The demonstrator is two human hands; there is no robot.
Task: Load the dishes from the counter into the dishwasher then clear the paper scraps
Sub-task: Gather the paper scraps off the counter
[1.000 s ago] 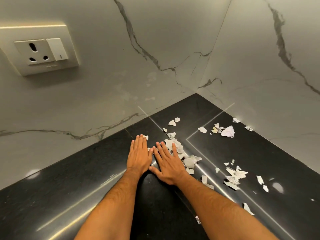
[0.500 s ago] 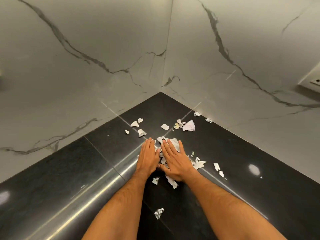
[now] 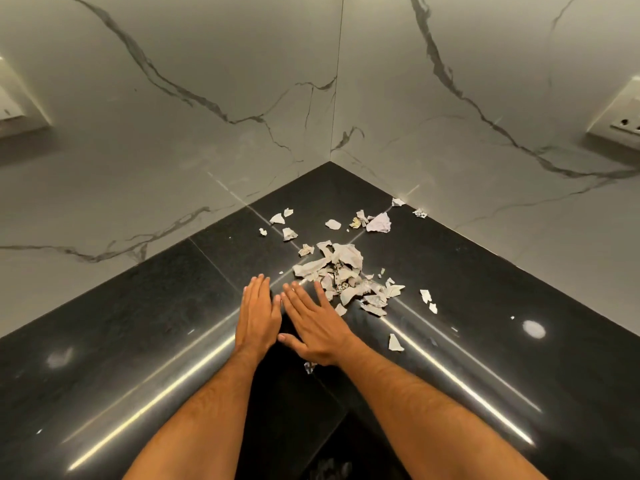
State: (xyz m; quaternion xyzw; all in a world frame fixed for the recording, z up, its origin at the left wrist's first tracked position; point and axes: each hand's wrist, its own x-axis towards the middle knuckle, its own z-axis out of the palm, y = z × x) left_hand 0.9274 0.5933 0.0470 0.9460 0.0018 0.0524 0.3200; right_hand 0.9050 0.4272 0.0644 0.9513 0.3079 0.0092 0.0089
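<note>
On the black surface [image 3: 145,306], the left hand [image 3: 258,315] lies flat, fingers straight and together, holding nothing. Just right of it, the right hand [image 3: 313,327] lies flat too, fingers spread, empty. The paper scraps [image 3: 341,271] are heaped right of that hand, touching its fingertips, with strays beyond.

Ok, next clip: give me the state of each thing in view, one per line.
left hand: flat on the countertop, fingers straight, holding nothing.
right hand: flat, fingers straight, at the pile's near edge.
paper scrap pile: heaped together just beyond the right hand.
stray scraps: scattered loose toward the corner and to the right.
countertop: black, glossy, scraps not yet cleared.
wall sockets: nothing plugged in, as far as visible.
</note>
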